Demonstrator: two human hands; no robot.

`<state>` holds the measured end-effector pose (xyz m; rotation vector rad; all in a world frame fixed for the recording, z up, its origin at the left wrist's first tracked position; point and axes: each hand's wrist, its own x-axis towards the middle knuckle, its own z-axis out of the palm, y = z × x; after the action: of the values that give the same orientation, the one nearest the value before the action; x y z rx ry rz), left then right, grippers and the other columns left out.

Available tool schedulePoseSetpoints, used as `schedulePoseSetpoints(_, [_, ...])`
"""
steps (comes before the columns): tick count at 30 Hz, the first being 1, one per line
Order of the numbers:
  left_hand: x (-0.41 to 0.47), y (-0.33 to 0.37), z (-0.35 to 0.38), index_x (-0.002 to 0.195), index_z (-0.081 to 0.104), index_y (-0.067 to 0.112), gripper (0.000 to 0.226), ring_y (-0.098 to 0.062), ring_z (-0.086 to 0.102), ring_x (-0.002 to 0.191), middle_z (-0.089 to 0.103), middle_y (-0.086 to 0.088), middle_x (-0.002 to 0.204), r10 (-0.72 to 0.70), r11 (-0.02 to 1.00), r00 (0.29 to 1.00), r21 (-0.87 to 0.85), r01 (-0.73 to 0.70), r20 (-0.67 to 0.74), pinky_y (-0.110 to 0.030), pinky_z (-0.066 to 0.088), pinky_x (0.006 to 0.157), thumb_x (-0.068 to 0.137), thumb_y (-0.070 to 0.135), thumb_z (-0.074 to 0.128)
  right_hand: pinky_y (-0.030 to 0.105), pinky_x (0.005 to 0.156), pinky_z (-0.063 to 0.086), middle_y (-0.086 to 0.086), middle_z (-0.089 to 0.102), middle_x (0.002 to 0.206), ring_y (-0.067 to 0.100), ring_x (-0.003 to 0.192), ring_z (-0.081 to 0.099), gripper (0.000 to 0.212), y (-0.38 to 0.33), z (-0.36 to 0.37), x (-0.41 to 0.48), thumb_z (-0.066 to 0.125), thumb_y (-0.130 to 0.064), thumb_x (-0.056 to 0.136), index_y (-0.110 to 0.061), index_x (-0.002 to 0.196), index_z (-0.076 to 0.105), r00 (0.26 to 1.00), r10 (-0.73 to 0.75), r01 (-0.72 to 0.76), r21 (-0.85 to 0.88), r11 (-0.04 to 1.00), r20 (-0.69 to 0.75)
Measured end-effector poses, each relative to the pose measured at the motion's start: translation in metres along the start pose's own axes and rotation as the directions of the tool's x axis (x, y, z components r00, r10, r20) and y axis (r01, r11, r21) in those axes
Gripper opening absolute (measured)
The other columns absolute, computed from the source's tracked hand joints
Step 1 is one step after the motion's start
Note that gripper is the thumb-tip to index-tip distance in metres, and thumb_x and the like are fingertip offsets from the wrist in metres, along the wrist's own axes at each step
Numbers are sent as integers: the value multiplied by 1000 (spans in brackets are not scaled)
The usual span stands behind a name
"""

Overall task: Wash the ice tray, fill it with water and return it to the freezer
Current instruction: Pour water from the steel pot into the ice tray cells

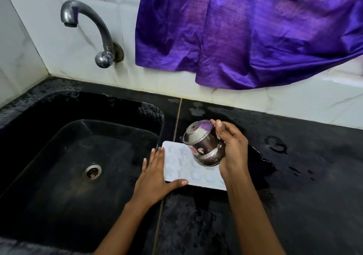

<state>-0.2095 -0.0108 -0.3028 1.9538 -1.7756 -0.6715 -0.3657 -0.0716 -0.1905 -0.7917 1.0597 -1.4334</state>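
Note:
A white ice tray with round cavities lies flat on the wet black counter, just right of the sink. My left hand rests flat against the tray's left edge, fingers apart, thumb along its near rim. My right hand grips a small steel pot and holds it tipped over above the tray's right half, its bottom facing the camera. The pot and hand hide part of the tray. I cannot see a stream of water.
A black sink with a steel drain fills the left. A curved metal tap juts from the white tiled wall. A purple cloth hangs at the back right. The black counter carries water patches.

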Motion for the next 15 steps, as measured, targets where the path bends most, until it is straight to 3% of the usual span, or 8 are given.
schedulePoseSetpoints(15, [-1,-1,1,149,-11,17,137,0,-26,134,-12,7,157,9,1000,1000,-23,-10,-17,-26,-16,110,43,99,20,21,65,52,6,68,81,12,75,64,5,-3,6,-2,67,-12,81,-11,76,68,1000,-22,22,-57,998,1])
